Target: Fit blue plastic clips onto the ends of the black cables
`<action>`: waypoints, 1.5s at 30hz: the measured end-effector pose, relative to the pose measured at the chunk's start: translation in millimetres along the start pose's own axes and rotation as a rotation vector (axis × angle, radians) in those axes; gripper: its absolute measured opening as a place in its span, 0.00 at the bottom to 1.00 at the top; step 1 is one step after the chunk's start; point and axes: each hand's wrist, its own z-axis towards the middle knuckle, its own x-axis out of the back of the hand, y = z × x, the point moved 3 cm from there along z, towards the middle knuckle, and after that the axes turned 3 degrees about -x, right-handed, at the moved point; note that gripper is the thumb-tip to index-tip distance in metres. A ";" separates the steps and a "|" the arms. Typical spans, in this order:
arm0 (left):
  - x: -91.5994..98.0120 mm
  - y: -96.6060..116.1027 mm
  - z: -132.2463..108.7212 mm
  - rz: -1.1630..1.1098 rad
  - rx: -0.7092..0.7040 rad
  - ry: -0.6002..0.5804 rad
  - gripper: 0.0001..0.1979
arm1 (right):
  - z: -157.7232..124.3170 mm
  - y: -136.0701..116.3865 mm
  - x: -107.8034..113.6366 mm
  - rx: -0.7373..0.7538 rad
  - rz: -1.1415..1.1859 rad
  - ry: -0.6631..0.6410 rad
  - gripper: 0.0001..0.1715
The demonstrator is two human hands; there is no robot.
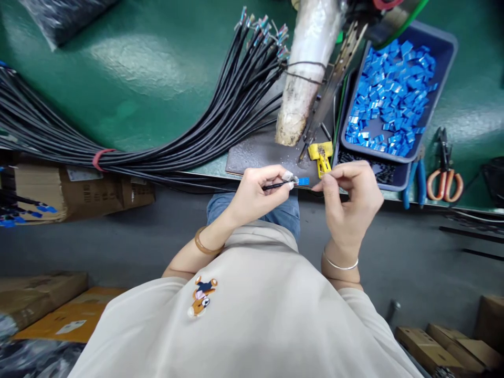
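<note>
My left hand (268, 189) is closed around the end of a black cable (272, 186), pinching it between thumb and fingers. Thin wires at the cable's tip meet a small blue connector (303, 181) that points right. Just right of it, my right hand (348, 197) has thumb and forefinger pressed together; whatever is between them is too small to make out. A yellow hand tool (323, 157), perhaps a wire stripper, lies on the dark mat (258, 153) beyond my right fingertips.
A bundle of black cables (165, 157) with a red tie (103, 158) covers the left bench. A white-wrapped post (309, 68) rises ahead. At right are a grey bin (447, 47) of blue connectors, a lower tray (401, 176), orange-handled scissors (444, 181) and blue-handled pliers (416, 181).
</note>
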 end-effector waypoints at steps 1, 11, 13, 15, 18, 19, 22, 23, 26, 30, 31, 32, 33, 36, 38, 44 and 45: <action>-0.1 -1.6 0.3 -0.016 0.023 0.022 0.04 | -0.1 -1.4 0.2 0.000 0.004 0.025 0.05; -2.5 -0.3 -1.2 0.008 0.071 0.034 0.05 | -4.1 -8.0 -11.2 0.133 -0.123 0.017 0.04; -3.4 -0.4 -2.6 0.033 0.040 0.022 0.04 | -4.2 -6.6 -12.3 0.123 -0.126 -0.043 0.02; -3.5 -0.7 -3.7 0.084 -0.011 0.029 0.04 | -4.0 -5.5 -14.1 0.115 -0.135 -0.102 0.00; -2.5 0.2 -3.8 0.184 -0.101 0.043 0.05 | -3.3 -4.3 -17.9 0.135 -0.198 -0.170 0.04; -2.2 1.3 -3.6 0.216 -0.133 0.037 0.05 | -2.9 -4.0 -18.8 0.151 -0.229 -0.181 0.04; -3.0 6.1 -3.0 0.304 -0.237 -0.012 0.05 | -1.8 -2.0 -19.7 0.193 -0.274 -0.247 0.05; -3.6 7.9 -3.2 0.330 -0.276 -0.029 0.04 | -1.4 -1.0 -19.0 0.201 -0.262 -0.278 0.05; -4.9 9.9 -4.3 0.361 -0.324 -0.032 0.04 | 0.6 2.3 -10.6 0.183 -0.178 -0.244 0.04; -2.4 1.3 -4.1 0.148 -0.080 0.052 0.02 | 0.3 5.6 5.1 0.010 -0.013 0.066 0.02; -1.7 -1.2 -3.9 0.071 -0.003 0.074 0.02 | -0.9 5.1 5.3 -0.025 0.022 0.095 0.02; -1.2 -3.2 -3.7 0.000 0.060 0.089 0.01 | -2.1 3.8 3.5 -0.046 0.048 0.094 0.02; -1.0 -4.3 -3.4 -0.063 0.100 0.094 0.02 | -3.2 2.2 0.3 -0.060 0.067 0.074 0.02; -0.4 -3.3 -2.5 -0.137 0.084 0.074 0.05 | -5.5 -1.6 -12.1 -0.103 0.113 -0.002 0.01; 0.9 -0.2 -2.6 -0.041 0.000 0.049 0.03 | -5.9 -1.9 -18.2 -0.139 0.132 -0.027 0.02; 0.1 13.3 -4.4 0.396 -0.313 -0.044 0.03 | -3.7 -1.7 -17.3 0.043 -0.055 -0.045 0.03; -1.0 14.7 -4.7 0.441 -0.345 -0.054 0.03 | -3.6 -1.7 -16.5 0.095 -0.109 -0.056 0.03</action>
